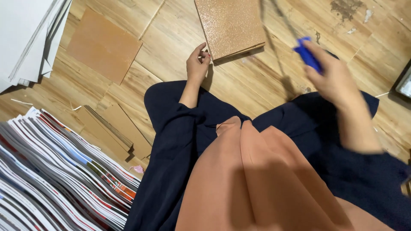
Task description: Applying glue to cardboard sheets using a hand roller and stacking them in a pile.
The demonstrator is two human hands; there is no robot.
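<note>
The left hand (197, 64) is touching the glittery tan board's (231, 26) corner with loosely curled fingers; the right hand (334, 79) is gripping a blurred blue tool (307, 53) above the wooden floor (171, 42).

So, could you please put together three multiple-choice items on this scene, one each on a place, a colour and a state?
1. Where does the left hand rest?
A. on the fanned stack of magazines
B. at the corner of the glittery tan board
C. on the white sheets

2. What colour is the thing in the right hand?
A. blue
B. red
C. green

3. How does the glittery tan board lie?
A. upright against a wall
B. rolled up
C. flat on the wooden floor

Answers: 1 B, the fingers touch the board's near corner. 2 A, a blue object shows in the blurred raised hand. 3 C, it lies flat on the wooden floor.
</note>
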